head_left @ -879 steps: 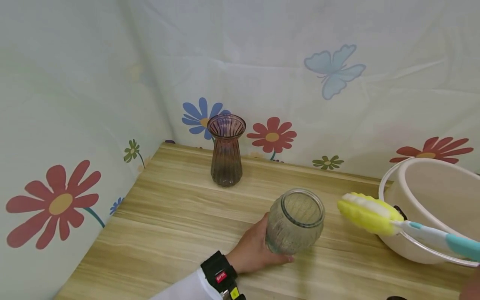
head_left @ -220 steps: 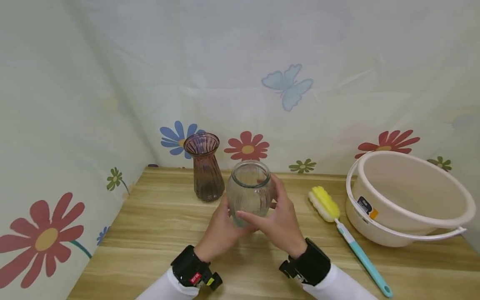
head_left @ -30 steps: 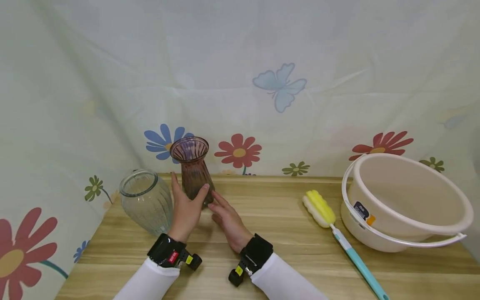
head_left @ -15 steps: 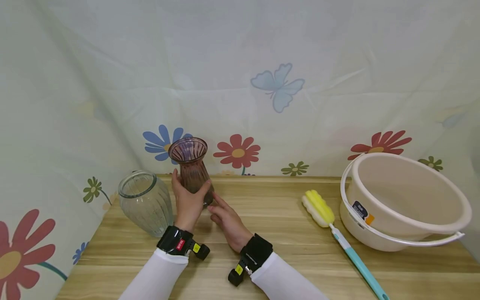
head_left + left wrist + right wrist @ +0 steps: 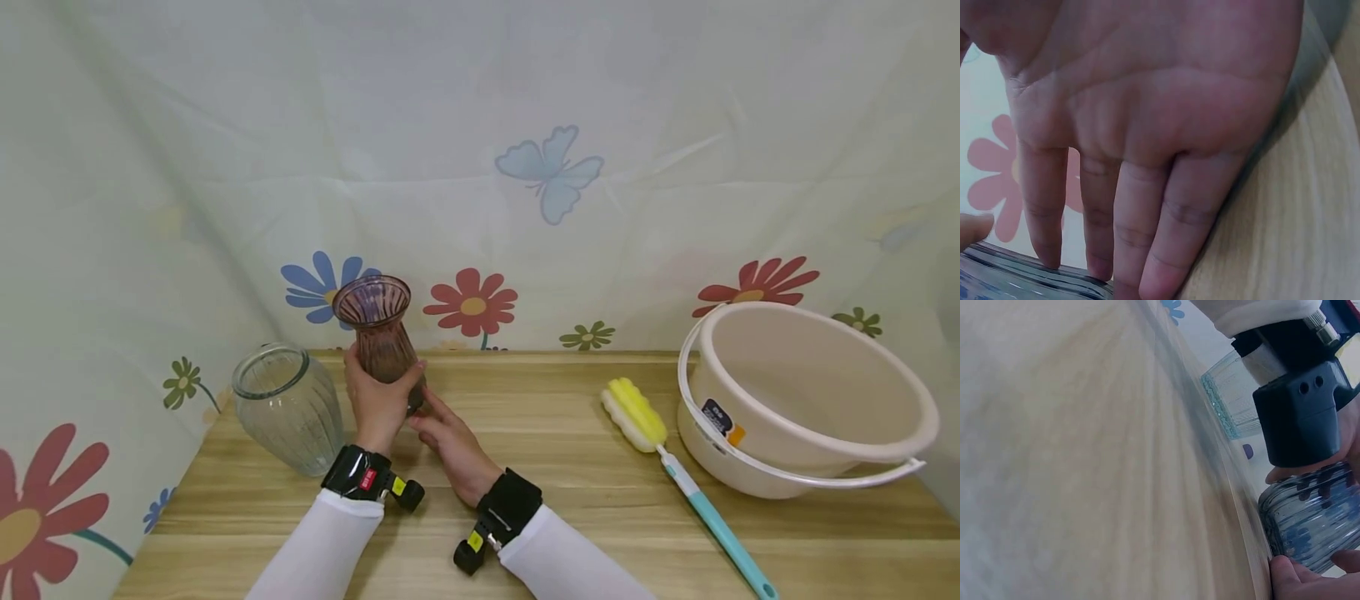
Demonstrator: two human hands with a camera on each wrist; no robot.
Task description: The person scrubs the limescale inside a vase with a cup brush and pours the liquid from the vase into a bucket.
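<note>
The left hand point(image 5: 377, 406) grasps the flared purple glass vase point(image 5: 384, 348), which the right hand point(image 5: 461, 448) touches, fingers loosely extended, at five o'clock.

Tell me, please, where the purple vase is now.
In the head view, the purple vase is left of centre, held in the left hand, just right of the clear glass vase.

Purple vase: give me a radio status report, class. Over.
Left hand grips purple vase. Right hand at its base. Clear vase standing to its left; nothing plainly in the way.
</note>
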